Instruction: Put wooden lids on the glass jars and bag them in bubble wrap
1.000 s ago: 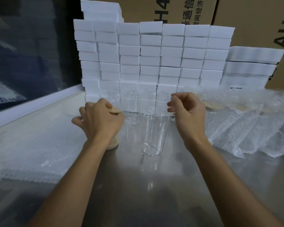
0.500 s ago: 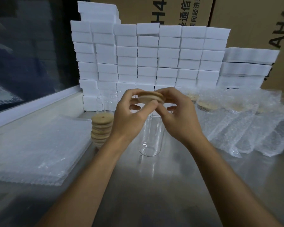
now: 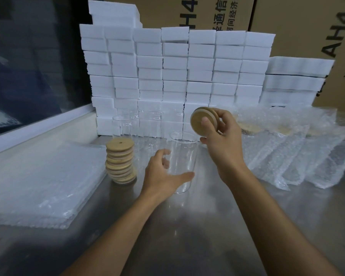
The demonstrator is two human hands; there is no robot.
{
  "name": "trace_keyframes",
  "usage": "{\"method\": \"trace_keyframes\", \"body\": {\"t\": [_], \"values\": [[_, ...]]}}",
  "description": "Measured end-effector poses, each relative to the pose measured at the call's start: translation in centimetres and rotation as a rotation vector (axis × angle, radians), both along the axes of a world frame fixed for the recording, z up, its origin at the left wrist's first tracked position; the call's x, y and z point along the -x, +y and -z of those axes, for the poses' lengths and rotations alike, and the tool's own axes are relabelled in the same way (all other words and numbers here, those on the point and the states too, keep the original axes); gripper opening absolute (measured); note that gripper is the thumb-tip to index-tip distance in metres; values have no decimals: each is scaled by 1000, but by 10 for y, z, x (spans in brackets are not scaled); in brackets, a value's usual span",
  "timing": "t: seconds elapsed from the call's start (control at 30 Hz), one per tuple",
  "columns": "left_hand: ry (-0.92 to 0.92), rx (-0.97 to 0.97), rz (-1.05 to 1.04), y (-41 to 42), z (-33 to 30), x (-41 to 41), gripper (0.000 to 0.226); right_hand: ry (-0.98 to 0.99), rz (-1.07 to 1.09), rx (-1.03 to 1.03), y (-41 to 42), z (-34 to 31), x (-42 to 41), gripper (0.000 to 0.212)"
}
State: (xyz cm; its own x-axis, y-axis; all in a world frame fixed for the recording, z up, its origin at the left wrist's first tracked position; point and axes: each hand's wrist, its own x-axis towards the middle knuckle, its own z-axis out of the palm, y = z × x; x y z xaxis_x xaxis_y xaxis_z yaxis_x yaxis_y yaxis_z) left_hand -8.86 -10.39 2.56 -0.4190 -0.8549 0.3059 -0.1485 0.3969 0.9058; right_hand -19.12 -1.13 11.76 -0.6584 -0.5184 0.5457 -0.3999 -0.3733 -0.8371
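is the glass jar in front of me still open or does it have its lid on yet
Open. The glass jar stands upright with a bare rim; the wooden lid is held above it, tilted, in the right hand.

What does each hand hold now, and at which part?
The right hand holds a wooden lid by its rim, thumb on the flat face. The left hand reaches open around the jar, not gripping it.
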Motion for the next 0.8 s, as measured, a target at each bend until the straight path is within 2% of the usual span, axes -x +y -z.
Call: {"method": "trace_keyframes", "body": {"t": [0.17, 0.33, 0.43, 0.63, 0.7, 0.8], "values": [[-31, 150, -42, 4, -13, -4, 79, 117, -26, 13, 0, 0, 1, 17], [-112, 277, -37, 6, -34, -15, 97, 177, -23, -20, -2, 2, 1, 21], [-116, 286, -43, 8, -42, -19, 97, 164, -47, -26, -4, 3, -1, 21], [-53, 107, 79, 10, -55, -25, 87, 73, -141, -29, -3, 4, 2, 21], [-16, -42, 217, 11, -61, -29, 79, -27, -206, -9, -1, 1, 4, 22], [27, -297, 529, 14, -66, -34, 63, -174, -280, -35, 3, -4, 6, 27]]}}
